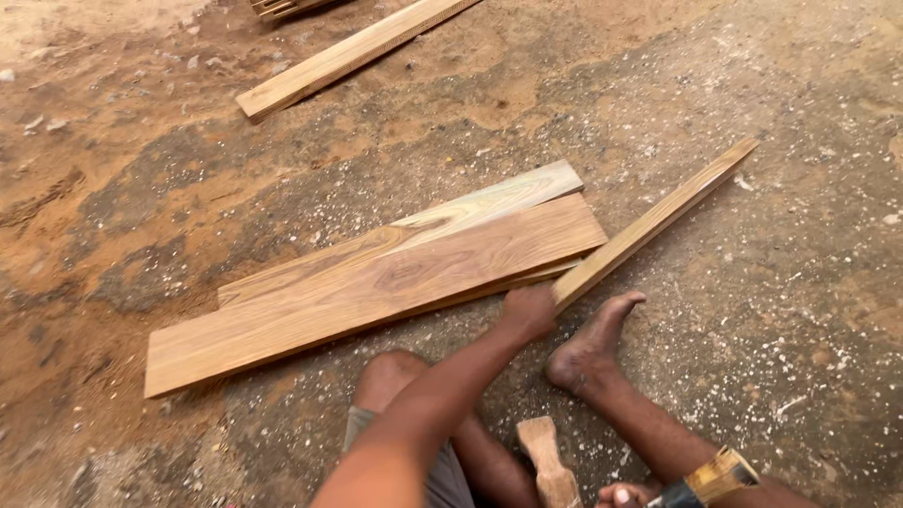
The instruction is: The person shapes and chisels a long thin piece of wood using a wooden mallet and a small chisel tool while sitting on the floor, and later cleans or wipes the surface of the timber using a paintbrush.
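My left hand (529, 310) is closed around the near end of a narrow wooden plank (658, 218), which slants up and away to the right over the ground. Just left of it, two wide boards (376, 282) lie stacked flat, the upper one brown and grained, the lower one paler and showing at the back. Only part of my right hand (619, 495) shows at the bottom edge, gripping a tool with a dark and tan handle (707, 480). A short wooden piece (548, 456) stands beside that hand. My bare foot (591, 350) rests under the plank's near end.
The ground is reddish dirt and grey concrete strewn with wood chips. Another long plank (348, 56) lies at the top, with more timber ends (277, 7) at the top edge. My bent knee (390, 374) sits near the wide boards' front edge.
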A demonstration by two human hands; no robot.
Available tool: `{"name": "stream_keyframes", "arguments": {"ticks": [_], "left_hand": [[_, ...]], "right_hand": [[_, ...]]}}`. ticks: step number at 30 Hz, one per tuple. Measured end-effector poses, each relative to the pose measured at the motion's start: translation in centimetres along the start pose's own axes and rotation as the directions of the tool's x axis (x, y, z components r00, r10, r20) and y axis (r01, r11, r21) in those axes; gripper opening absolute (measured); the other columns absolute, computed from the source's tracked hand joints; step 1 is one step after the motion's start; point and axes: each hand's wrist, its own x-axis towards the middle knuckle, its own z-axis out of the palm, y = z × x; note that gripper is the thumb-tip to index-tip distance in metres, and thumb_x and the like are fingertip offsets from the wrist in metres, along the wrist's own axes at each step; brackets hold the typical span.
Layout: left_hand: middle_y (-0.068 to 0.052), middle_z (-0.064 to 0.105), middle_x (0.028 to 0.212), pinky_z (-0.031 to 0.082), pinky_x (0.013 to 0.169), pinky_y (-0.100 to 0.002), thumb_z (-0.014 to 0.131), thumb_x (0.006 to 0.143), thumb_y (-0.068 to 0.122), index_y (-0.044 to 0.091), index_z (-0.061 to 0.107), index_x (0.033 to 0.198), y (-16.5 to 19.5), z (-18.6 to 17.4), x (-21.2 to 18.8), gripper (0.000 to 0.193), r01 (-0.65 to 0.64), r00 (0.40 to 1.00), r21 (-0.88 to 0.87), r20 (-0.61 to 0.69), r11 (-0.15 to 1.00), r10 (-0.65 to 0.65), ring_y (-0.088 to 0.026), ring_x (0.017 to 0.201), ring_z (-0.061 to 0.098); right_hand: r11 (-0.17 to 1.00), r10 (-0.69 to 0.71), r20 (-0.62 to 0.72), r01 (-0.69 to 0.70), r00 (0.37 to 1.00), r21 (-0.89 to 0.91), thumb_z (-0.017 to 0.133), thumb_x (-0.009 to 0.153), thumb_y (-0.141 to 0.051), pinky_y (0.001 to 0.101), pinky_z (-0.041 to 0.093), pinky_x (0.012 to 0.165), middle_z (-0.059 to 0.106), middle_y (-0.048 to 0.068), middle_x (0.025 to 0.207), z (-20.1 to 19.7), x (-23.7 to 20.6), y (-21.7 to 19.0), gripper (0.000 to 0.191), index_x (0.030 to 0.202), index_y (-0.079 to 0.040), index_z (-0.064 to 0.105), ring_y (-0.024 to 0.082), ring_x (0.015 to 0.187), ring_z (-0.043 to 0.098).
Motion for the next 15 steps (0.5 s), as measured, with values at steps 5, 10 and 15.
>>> {"name": "stream_keyframes", "arguments": {"ticks": [5, 10, 15], "left_hand": [[-0.019, 0.066, 0.117, 0.049, 0.088, -0.054, 0.053, 0.088, 0.009, 0.002, 0.057, 0.130, 4.5, -5.4, 10.1, 0.042, -0.058, 0.662, 0.013, -0.748, 0.998, 0.048, -0.037, 0.106, 0.062], [-0.020, 0.064, 0.114, 0.046, 0.089, -0.050, 0.067, 0.078, 0.005, 0.004, 0.062, 0.114, 0.1, -5.2, 13.0, 0.036, -0.240, 0.717, 0.039, -0.666, 0.970, 0.205, -0.036, 0.103, 0.060], [-0.023, 0.054, 0.145, 0.044, 0.115, -0.045, 0.069, 0.090, 0.013, 0.001, 0.063, 0.131, -13.5, -4.9, 7.7, 0.043, 0.361, 0.927, -0.044, -0.094, 0.932, -0.363, -0.034, 0.133, 0.054]], "right_hand": [[1.000, 0.008, -0.032, -0.008, 0.999, -0.004, 0.027, 0.082, -0.071, 0.0507, 0.017, 0.108, 0.002, 0.017, 0.140, 1.5, 0.6, -1.4, 0.092, 0.138, -0.003, 0.002, 0.029, 0.131, 0.009], [1.000, -0.012, -0.058, 0.011, 0.998, -0.017, 0.019, 0.077, -0.083, 0.0524, 0.005, 0.117, -0.017, 0.015, 0.154, 1.8, 0.2, -2.3, 0.109, 0.147, -0.007, -0.015, 0.029, 0.144, -0.009], [1.000, -0.009, -0.104, 0.007, 0.995, -0.019, 0.014, 0.071, -0.093, 0.0574, -0.006, 0.122, -0.034, 0.011, 0.164, 2.3, -0.1, -2.5, 0.125, 0.156, -0.011, -0.028, 0.028, 0.153, -0.025]]}}
